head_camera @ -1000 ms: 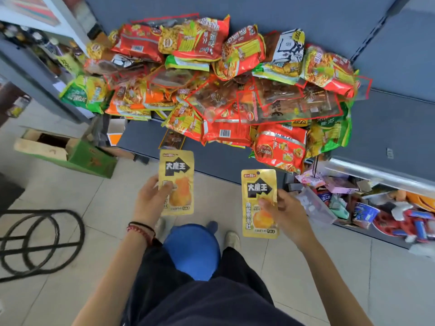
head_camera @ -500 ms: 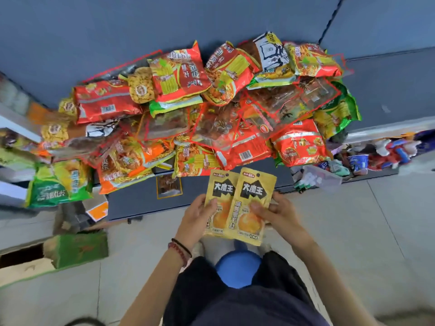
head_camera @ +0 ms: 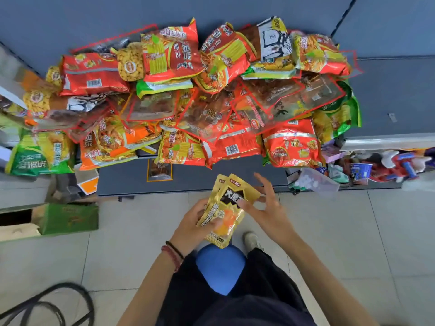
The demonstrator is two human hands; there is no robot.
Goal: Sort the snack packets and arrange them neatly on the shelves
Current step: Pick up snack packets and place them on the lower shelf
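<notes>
Since half a second back: two packets that sat side by side, one per hand, are now stacked into one overlapping pair.

- Yellow packets point(head_camera: 227, 208): count two, same print, top one offset slightly right of the under one. Held over the floor, just short of the shelf point(head_camera: 235, 182) front.
- Left grip point(head_camera: 191, 223): fingers curled under and round the lower left edge of the pair, carrying both.
- Right grip point(head_camera: 267, 209): wide, fingers splayed and straight, thumb tip touching the top packet's right edge. It holds nothing.
- Long axis of the pair: runs from near the body up and a little right, hang-hole ends pointing at the shelf. Bare shelf strip lies straight ahead of those ends.
- Nearer hand for placing: judged the left, since it already bears the load; right is free to square edges.
- Pile of bags point(head_camera: 211, 102) on the shelf: large, overlapping, not countable exactly. Red, orange, green and clear-fronted kinds.
- Small dark packet point(head_camera: 159, 171): count one, flat and alone on the shelf front, left of the pair.
- Green box point(head_camera: 70, 217): one, on the floor, left.
</notes>
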